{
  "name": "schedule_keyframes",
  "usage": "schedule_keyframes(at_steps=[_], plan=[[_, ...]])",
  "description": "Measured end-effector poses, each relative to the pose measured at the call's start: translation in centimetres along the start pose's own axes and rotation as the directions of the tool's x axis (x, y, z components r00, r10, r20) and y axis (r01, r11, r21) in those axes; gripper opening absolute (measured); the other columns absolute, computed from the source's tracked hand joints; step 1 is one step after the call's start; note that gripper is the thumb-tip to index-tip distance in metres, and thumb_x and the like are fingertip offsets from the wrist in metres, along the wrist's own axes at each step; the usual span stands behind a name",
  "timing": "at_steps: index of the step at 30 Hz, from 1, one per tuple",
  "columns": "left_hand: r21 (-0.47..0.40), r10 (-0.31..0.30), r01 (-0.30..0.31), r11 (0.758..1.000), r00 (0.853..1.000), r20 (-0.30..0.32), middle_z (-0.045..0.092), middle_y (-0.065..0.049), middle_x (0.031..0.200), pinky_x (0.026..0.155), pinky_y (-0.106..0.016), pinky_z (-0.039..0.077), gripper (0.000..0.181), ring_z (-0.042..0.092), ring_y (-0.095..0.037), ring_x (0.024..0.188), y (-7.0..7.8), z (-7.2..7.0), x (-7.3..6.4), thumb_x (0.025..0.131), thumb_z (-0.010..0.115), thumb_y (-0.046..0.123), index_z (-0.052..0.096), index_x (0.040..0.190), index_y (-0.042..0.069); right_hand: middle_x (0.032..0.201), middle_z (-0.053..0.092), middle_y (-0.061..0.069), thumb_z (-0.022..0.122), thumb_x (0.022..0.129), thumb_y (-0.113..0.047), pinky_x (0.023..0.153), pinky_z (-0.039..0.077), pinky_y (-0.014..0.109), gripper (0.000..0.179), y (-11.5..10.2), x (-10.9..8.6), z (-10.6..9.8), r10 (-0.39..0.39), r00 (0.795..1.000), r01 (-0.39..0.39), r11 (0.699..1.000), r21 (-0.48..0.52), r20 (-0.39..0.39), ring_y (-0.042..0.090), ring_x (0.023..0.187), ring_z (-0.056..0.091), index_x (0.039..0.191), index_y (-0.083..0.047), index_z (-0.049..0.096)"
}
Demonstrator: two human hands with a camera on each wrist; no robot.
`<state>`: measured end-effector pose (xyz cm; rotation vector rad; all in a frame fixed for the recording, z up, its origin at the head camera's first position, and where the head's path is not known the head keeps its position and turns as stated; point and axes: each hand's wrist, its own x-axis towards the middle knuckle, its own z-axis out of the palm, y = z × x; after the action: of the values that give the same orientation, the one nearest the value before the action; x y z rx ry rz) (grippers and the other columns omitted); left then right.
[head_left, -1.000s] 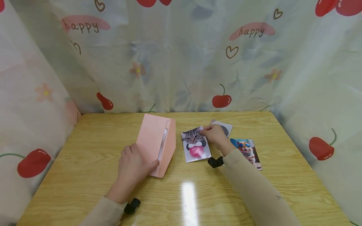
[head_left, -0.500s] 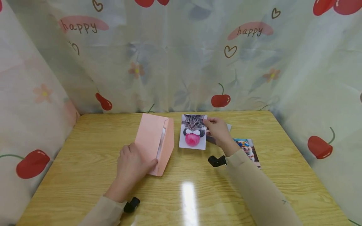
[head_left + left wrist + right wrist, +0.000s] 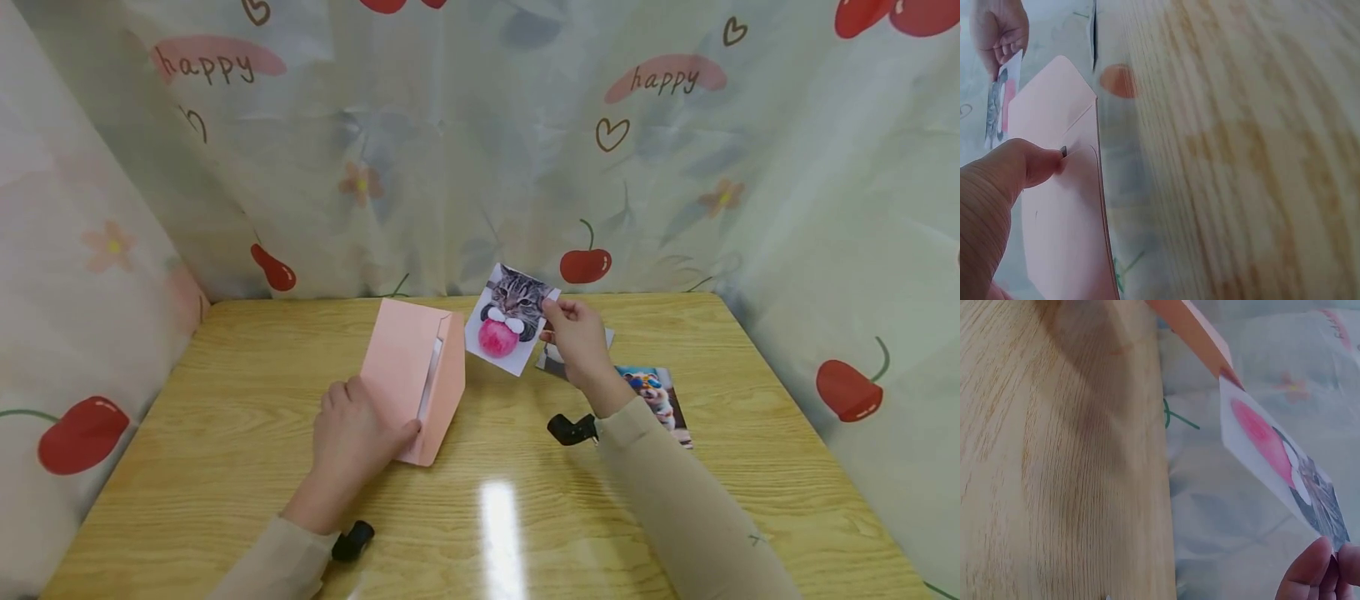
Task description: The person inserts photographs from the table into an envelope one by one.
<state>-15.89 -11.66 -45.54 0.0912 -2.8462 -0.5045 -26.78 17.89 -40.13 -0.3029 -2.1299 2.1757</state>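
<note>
A pink envelope is held by my left hand, its thumb on the front near the opening and the other fingers along the left side and out of sight. The flap stands open to the right, and a white edge shows in the slit. My right hand pinches a photo card of a tabby cat with a pink ball by its right edge, tilted and raised above the table. In the right wrist view, the card has its lower corner close to the envelope flap; whether they touch I cannot tell.
On the wooden table, a grey-and-white card lies partly hidden behind my right hand. A card with an animal in sunglasses lies beneath my right forearm. A patterned curtain encloses the back and sides.
My right hand has lifted the cat card off the table, raising it and tilting it so its lower end swings left toward the envelope. The left hand and envelope have stayed nearly still.
</note>
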Motion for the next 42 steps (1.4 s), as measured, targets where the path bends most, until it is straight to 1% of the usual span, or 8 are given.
schedule_keyframes(at_steps=[6, 11, 19, 22, 29, 33, 35, 42], plan=[[0.000, 0.008, -0.008, 1.000, 1.000, -0.010, 0.047, -0.026, 0.097, 0.068, -0.051, 0.045, 0.096, 0.048, -0.038, 0.086, 0.0, 0.0, 0.1, 0.061, 0.076, 0.065, 0.046, 0.109, -0.012, 0.094, 0.058, 0.009, 0.059, 0.097, -0.024, 0.070, 0.053, 0.027, 0.028, -0.3, -0.1, -0.1, -0.118, 0.991, 0.115, 0.993, -0.036, -0.069, 0.022, 0.077, 0.059, 0.113, -0.001, 0.056], [0.011, -0.004, 0.004, 1.000, 1.000, 0.008, 0.046, -0.026, 0.099, 0.071, -0.051, 0.044, 0.098, 0.047, -0.039, 0.088, 0.1, 0.1, 0.1, 0.061, 0.076, 0.065, 0.044, 0.111, -0.013, 0.094, 0.060, 0.010, 0.060, 0.097, -0.026, 0.077, 0.053, 0.033, 0.029, -0.1, -0.4, 0.4, -0.192, 0.978, 0.189, 0.981, -0.043, -0.082, 0.026, 0.082, 0.060, 0.112, -0.001, 0.057], [0.015, 0.008, -0.008, 1.000, 1.000, -0.008, 0.047, -0.026, 0.098, 0.072, -0.050, 0.044, 0.098, 0.047, -0.039, 0.089, 0.4, 0.2, 0.2, 0.061, 0.077, 0.065, 0.045, 0.110, -0.013, 0.086, 0.058, 0.011, 0.062, 0.095, -0.029, 0.063, 0.052, 0.026, 0.026, 1.0, -0.8, 2.0, -0.332, 0.937, 0.320, 0.941, -0.107, -0.112, 0.026, 0.071, 0.061, 0.103, -0.004, 0.059], [0.017, -0.001, 0.001, 1.000, 1.000, 0.001, 0.047, -0.027, 0.100, 0.072, -0.051, 0.044, 0.100, 0.047, -0.039, 0.090, 0.5, 0.2, 0.3, 0.061, 0.076, 0.066, 0.045, 0.112, -0.013, 0.084, 0.057, 0.011, 0.063, 0.095, -0.026, 0.063, 0.053, 0.028, 0.025, 1.3, -0.9, 2.6, -0.361, 0.925, 0.350, 0.931, -0.100, -0.120, 0.027, 0.069, 0.060, 0.100, -0.002, 0.060], [0.025, -0.006, 0.006, 1.000, 1.000, 0.002, 0.048, -0.027, 0.100, 0.072, -0.050, 0.044, 0.101, 0.047, -0.039, 0.090, 0.5, 0.4, 0.4, 0.061, 0.075, 0.069, 0.044, 0.112, -0.013, 0.084, 0.059, 0.010, 0.063, 0.095, -0.023, 0.065, 0.054, 0.034, 0.022, 1.8, -1.4, 3.9, -0.370, 0.921, 0.358, 0.927, -0.109, -0.119, 0.043, 0.077, 0.060, 0.100, -0.001, 0.058], [0.022, 0.003, -0.002, 1.000, 1.000, -0.011, 0.047, -0.027, 0.099, 0.071, -0.050, 0.045, 0.102, 0.047, -0.039, 0.090, 0.5, 0.3, 0.4, 0.061, 0.075, 0.070, 0.045, 0.111, -0.014, 0.082, 0.059, 0.011, 0.063, 0.095, -0.020, 0.061, 0.053, 0.031, 0.020, 1.9, -1.7, 4.4, -0.379, 0.920, 0.366, 0.922, -0.123, -0.104, 0.040, 0.073, 0.061, 0.098, -0.001, 0.059], [0.022, -0.002, 0.002, 1.000, 1.000, -0.007, 0.047, -0.027, 0.099, 0.071, -0.050, 0.045, 0.103, 0.047, -0.039, 0.090, 0.6, 0.3, 0.3, 0.061, 0.074, 0.071, 0.044, 0.112, -0.014, 0.081, 0.059, 0.012, 0.063, 0.095, -0.019, 0.062, 0.054, 0.035, 0.020, 2.0, -1.8, 4.7, -0.382, 0.920, 0.370, 0.921, -0.118, -0.091, 0.040, 0.072, 0.061, 0.097, 0.000, 0.059], [0.045, -0.021, 0.020, 0.999, 1.000, 0.023, 0.046, -0.028, 0.101, 0.075, -0.048, 0.044, 0.106, 0.045, -0.039, 0.092, 0.8, 0.0, 0.3, 0.062, 0.072, 0.073, 0.043, 0.114, -0.014, 0.083, 0.060, 0.012, 0.064, 0.094, -0.019, 0.066, 0.054, 0.037, 0.021, 2.3, -2.2, 5.4, -0.325, 0.946, 0.323, 0.941, -0.096, -0.008, 0.046, 0.078, 0.061, 0.097, 0.001, 0.059]])
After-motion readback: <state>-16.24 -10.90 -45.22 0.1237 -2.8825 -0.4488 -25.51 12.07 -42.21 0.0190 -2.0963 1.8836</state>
